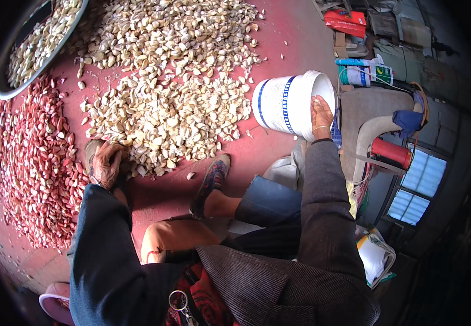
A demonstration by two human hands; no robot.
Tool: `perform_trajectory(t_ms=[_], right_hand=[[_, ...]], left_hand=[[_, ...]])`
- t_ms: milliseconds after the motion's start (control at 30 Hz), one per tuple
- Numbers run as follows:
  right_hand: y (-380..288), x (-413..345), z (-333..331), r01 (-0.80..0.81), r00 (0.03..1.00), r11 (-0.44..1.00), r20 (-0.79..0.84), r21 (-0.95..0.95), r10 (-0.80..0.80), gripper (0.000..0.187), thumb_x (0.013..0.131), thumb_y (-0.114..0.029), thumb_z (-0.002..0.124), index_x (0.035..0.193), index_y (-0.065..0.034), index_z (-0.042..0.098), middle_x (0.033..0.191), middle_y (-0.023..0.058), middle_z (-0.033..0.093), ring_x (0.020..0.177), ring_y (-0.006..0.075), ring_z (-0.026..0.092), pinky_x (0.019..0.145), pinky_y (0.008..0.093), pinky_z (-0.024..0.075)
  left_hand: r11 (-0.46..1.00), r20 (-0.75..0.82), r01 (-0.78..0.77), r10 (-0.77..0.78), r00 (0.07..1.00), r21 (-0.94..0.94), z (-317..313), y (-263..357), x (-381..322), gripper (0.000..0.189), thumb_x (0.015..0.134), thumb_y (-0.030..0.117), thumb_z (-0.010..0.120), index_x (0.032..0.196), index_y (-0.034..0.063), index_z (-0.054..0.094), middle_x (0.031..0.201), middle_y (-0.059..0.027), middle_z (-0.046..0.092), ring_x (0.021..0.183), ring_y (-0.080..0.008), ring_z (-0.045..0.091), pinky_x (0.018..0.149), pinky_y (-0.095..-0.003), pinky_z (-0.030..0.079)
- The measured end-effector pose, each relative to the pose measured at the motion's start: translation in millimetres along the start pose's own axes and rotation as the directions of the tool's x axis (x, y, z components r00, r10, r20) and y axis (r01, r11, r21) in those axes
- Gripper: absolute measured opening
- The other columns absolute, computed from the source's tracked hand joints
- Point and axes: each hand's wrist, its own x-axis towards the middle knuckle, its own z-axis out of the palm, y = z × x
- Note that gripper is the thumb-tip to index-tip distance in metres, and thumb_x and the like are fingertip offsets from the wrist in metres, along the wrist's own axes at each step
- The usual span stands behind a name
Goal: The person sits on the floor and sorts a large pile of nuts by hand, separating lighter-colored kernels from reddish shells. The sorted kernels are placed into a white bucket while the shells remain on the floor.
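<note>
Pale garlic cloves [166, 118] lie heaped on the red floor before me. My left hand [107, 163] reaches down at the near left edge of this heap, over a shoe, its fingers bent; whether cloves are under them is hidden. A white plastic bucket [274, 104] with blue bands and writing stands to the right. My right hand [321, 114] is at the bucket's mouth, palm up, with small pale bits on the fingers. Reddish-skinned cloves [39, 163] form another pile at the left.
A large basin [41, 73] of pale cloves sits at the upper left, a pink basin [54, 299] at the lower left. My shoe [213, 179] rests beside the heap. Beyond the bucket are a grey chair [368, 110], a paint-type pail [356, 76] and a red bag [345, 23].
</note>
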Motion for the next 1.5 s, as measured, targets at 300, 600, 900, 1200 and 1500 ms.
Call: perform_trajectory(t_ms=[300, 600, 900, 1200, 1500], right_hand=[[2, -5, 2, 0.148, 0.989, 0.98, -0.006, -0.131, -0.15, 0.03, 0.095, 0.002, 0.061, 0.124, -0.0024, 0.064, 0.114, 0.0106, 0.072, 0.101, 0.0125, 0.067, 0.087, 0.0213, 0.0503], [-6, -3, -5, 0.08, 0.991, 0.97, -0.083, -0.229, -0.102, 0.029, 0.099, -0.009, 0.06, 0.128, -0.0069, 0.062, 0.098, 0.0059, 0.072, 0.084, 0.0092, 0.066, 0.069, 0.0188, 0.0482], [-2, -4, -7, -0.023, 0.995, 0.998, -0.096, -0.063, 0.017, 0.018, 0.1, -0.012, 0.057, 0.114, -0.0022, 0.062, 0.068, 0.0013, 0.052, 0.051, 0.01, 0.048, 0.045, 0.0255, 0.0419], [44, 59, -78, 0.566, 0.823, 0.735, 0.207, -0.374, -0.528, 0.018, 0.089, -0.001, 0.057, 0.096, 0.0021, 0.074, 0.116, 0.0109, 0.067, 0.103, 0.0222, 0.065, 0.091, 0.0316, 0.0511], [-51, 21, 87, 0.433, 0.849, 0.823, 0.473, -0.368, -0.235, 0.026, 0.102, -0.024, 0.057, 0.115, -0.0009, 0.06, 0.094, 0.0075, 0.07, 0.089, 0.0149, 0.062, 0.084, 0.0262, 0.0462]], left_hand=[[1.0, 0.011, 0.023, -0.022, 1.0, -0.016, 0, -1, -1, 0.011, 0.093, 0.01, 0.062, 0.102, 0.0088, 0.068, 0.088, -0.009, 0.065, 0.09, -0.0309, 0.064, 0.097, -0.0489, 0.041], [1.0, 0.015, 0.026, -0.025, 1.0, -0.01, -1, -3, -2, 0.01, 0.093, 0.01, 0.062, 0.102, 0.0084, 0.067, 0.092, -0.0085, 0.066, 0.093, -0.0317, 0.065, 0.101, -0.0523, 0.04], [0.998, 0.035, 0.052, -0.05, 0.998, -0.042, -1, -3, -2, 0.009, 0.093, 0.01, 0.062, 0.101, 0.0084, 0.067, 0.094, -0.009, 0.066, 0.092, -0.0327, 0.065, 0.101, -0.0509, 0.04], [0.998, -0.039, -0.052, 0.053, 0.998, 0.033, 6, -11, -3, 0.011, 0.092, 0.015, 0.062, 0.096, 0.009, 0.07, 0.089, -0.0095, 0.068, 0.087, -0.0296, 0.062, 0.081, -0.0424, 0.044], [0.983, -0.122, -0.176, 0.182, 0.976, 0.053, 27, -30, -1, 0.012, 0.085, 0.015, 0.067, 0.096, 0.0112, 0.069, 0.084, -0.0083, 0.064, 0.089, -0.0288, 0.062, 0.077, -0.041, 0.046]])
